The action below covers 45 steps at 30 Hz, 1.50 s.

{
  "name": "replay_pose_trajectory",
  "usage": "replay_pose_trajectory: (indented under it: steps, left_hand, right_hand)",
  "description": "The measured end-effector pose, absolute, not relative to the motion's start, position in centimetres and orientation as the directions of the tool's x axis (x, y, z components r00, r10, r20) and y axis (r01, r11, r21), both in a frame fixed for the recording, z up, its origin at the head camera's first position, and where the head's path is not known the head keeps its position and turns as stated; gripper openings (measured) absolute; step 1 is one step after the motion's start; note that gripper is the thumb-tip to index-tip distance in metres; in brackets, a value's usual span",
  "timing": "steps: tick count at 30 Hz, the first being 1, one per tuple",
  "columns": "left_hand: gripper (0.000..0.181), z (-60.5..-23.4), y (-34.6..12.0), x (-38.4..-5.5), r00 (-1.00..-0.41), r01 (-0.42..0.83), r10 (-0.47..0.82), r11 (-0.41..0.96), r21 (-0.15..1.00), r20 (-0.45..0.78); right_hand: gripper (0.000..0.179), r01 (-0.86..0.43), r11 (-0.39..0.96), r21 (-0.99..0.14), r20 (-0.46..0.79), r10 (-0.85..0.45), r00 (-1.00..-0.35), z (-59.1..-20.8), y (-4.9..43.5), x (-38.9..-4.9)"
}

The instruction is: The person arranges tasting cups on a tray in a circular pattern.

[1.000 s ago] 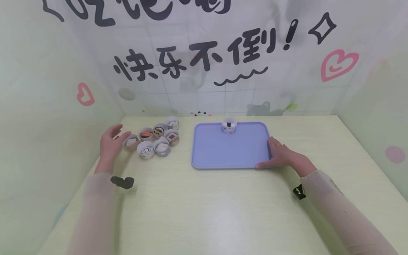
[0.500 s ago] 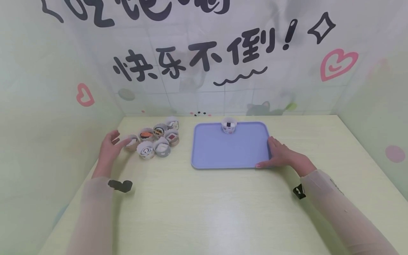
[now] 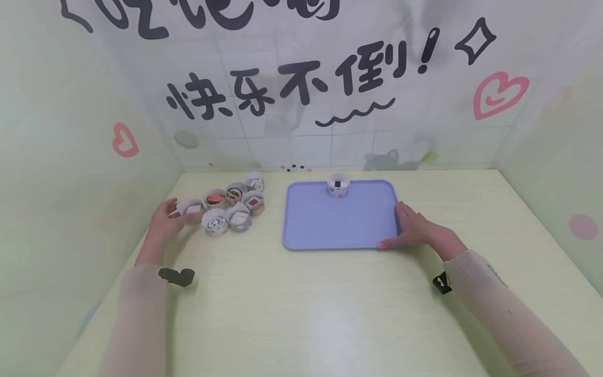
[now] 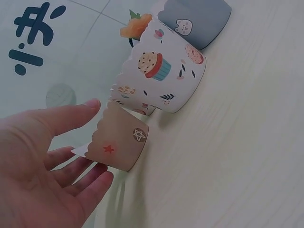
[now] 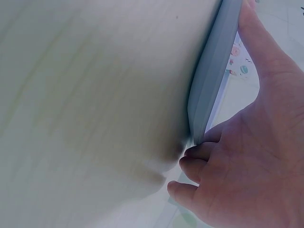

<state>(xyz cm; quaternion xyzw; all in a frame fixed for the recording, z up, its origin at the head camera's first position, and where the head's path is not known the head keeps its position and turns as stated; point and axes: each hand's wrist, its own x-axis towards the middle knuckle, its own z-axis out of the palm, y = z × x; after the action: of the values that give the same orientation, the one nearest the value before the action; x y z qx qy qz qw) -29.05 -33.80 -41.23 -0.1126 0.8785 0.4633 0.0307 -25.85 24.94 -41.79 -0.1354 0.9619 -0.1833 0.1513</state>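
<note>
My left hand (image 3: pixel 166 226) is at the leftmost brown paper baking cup (image 4: pixel 118 137), which has a star print. In the head view the thumb lies along the cup's front and the fingers reach behind it, so the cup sits pinched between them. Part of the contact is hidden in the left wrist view. At the lower right corner of a blue tray (image 3: pixel 339 220), my right hand (image 3: pixel 414 229) grips the rim. Its thumb lies on the front edge and its fingers bend against the right side. A white paper cup (image 3: pixel 338 186) stands at the tray's back edge.
Several more paper cups crowd beside the brown one: a white printed cup (image 3: pixel 215 223), a grey cup (image 3: pixel 239 219) and others behind. All stand on a pale wooden table (image 3: pixel 292 303). A printed sheet (image 3: pixel 301 120) with large black characters rises at the back.
My left hand has come down and closed in around the brown cup, which has shifted slightly left toward the fingers. The right hand and the tray stay where they were.
</note>
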Motion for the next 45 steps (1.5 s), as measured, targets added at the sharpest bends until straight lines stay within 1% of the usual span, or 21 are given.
replay_pose_trajectory:
  steps: [10, 16, 22, 31, 38, 45]
  left_hand:
    - [0.098, -41.9, -34.1, -29.6, -0.973, -0.229, -0.159, 0.561, 0.796, -0.168]
    - [0.098, -42.1, -34.1, -29.8, -0.974, -0.226, -0.155, 0.576, 0.786, -0.166]
    - [0.095, -42.3, -34.0, -30.1, -0.976, -0.214, -0.156, 0.563, 0.798, -0.151]
    - [0.086, -43.1, -33.9, -30.3, -0.964, -0.236, -0.226, 0.509, 0.828, -0.136]
    - [0.084, -42.9, -33.5, -29.8, -0.951, -0.265, -0.275, 0.503, 0.822, -0.139]
    - [0.079, -42.4, -33.3, -29.5, -0.951, -0.239, -0.295, 0.52, 0.82, -0.091]
  right_hand:
    - [0.13, -0.201, 0.901, -0.384, -0.25, -0.311, -0.917, -41.8, 24.9, -25.9]
    - [0.131, -0.194, 0.901, -0.389, -0.253, -0.306, -0.918, -41.8, 25.0, -26.0]
    - [0.13, -0.196, 0.9, -0.389, -0.238, -0.304, -0.922, -41.9, 25.1, -26.3]
    - [0.13, -0.216, 0.895, -0.39, -0.229, -0.322, -0.919, -41.8, 24.9, -26.0]
    - [0.13, -0.212, 0.894, -0.394, -0.238, -0.322, -0.916, -41.9, 24.9, -26.1]
    - [0.131, -0.203, 0.897, -0.393, -0.25, -0.316, -0.915, -42.1, 24.9, -26.1]
